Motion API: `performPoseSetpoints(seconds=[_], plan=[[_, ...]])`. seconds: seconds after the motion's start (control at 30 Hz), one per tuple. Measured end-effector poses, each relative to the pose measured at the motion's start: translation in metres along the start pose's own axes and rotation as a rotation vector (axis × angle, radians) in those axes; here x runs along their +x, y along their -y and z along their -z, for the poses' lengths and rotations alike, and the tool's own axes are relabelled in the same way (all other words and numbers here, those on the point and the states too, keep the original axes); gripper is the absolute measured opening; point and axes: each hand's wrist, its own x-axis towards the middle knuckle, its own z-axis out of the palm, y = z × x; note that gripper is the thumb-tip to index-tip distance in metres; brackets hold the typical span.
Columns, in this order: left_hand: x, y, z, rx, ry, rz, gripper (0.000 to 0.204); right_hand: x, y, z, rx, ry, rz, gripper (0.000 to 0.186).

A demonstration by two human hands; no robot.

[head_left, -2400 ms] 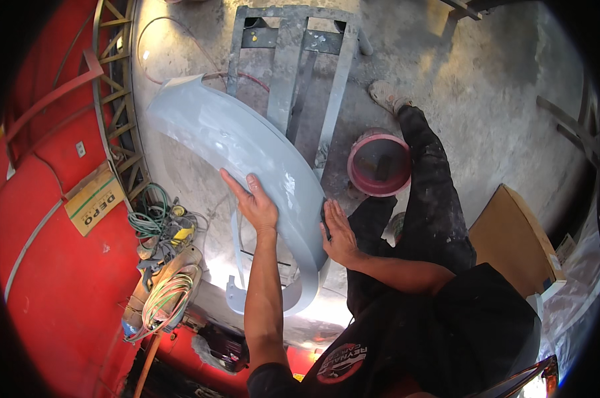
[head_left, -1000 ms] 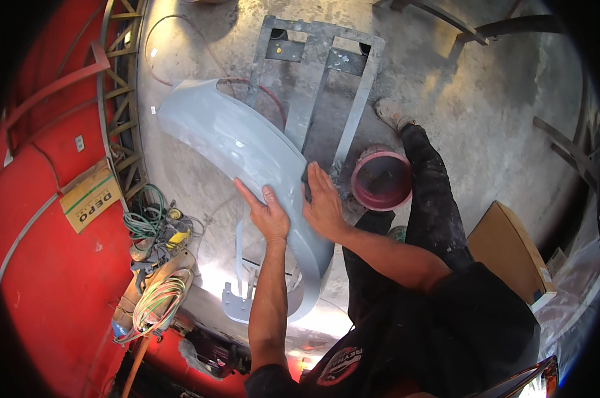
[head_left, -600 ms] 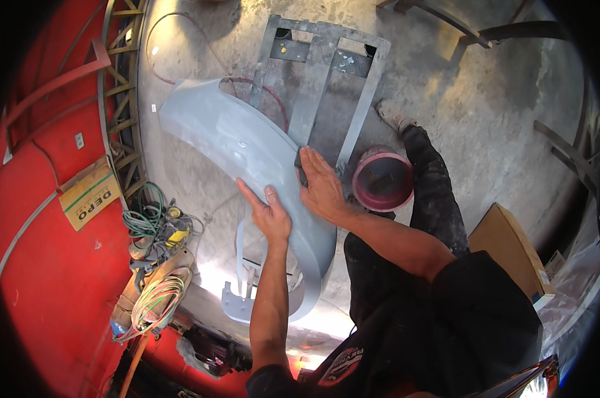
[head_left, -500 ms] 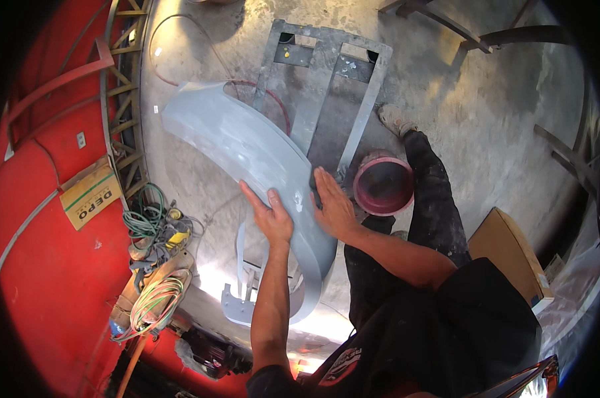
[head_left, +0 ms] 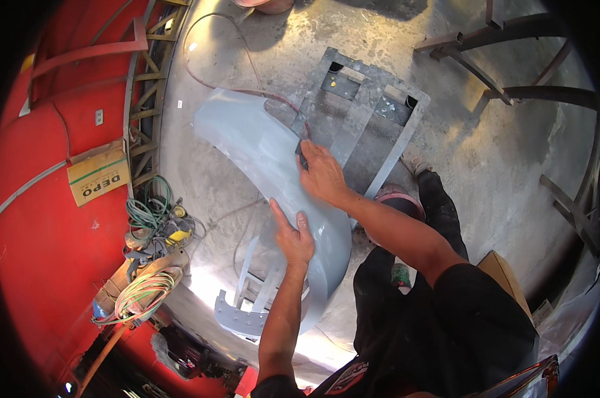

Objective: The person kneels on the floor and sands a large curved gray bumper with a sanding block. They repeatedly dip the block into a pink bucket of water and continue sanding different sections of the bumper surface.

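A grey car fender [head_left: 247, 142] stretches diagonally across the middle, its curved edge facing left. My left hand [head_left: 293, 237] grips that edge, thumb lying on the panel and the other fingers at or under the rim. Farther up the fender, my right hand [head_left: 324, 176] presses on the right-hand side of the surface. Under its fingers is a dark flat sanding pad [head_left: 301, 154], mostly covered by the hand. A bracket-like end [head_left: 237, 315] of the fender, dotted with small holes, shows beside my left forearm.
Beyond the fender is a grey metal stand [head_left: 379, 156]. My right forearm partly hides a reddish bucket [head_left: 406, 194]. Coiled cables [head_left: 144, 295] and a cardboard box [head_left: 99, 176] are by the red wall at left. Dark metal beams [head_left: 539, 93] stand at far right.
My right hand has slid up and away along the fender with the dark pad. My left hand still grips the edge. The whole view has shifted slightly.
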Motion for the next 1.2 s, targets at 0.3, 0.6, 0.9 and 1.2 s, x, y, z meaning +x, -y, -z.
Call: performPoseSetpoints(seconds=[0.3, 0.6, 0.9, 1.2], plan=[[0.004, -0.007, 0.011, 0.028, 0.014, 0.004, 0.077, 0.089, 0.029, -0.023, -0.185, 0.229, 0.028, 0.032], [0.005, 0.002, 0.012, 0.021, 0.038, 0.053, 0.080, 0.180, 0.030, -0.077, -0.298, 0.380, -0.207, 0.030], [0.007, 0.002, 0.015, -0.090, 0.019, 0.062, 0.079, 0.147, 0.039, -0.063, -0.197, 0.354, -0.111, 0.036], [0.004, 0.000, 0.017, -0.050, -0.074, -0.041, 0.077, 0.013, 0.016, -0.005, -0.172, 0.150, 0.141, 0.049]])
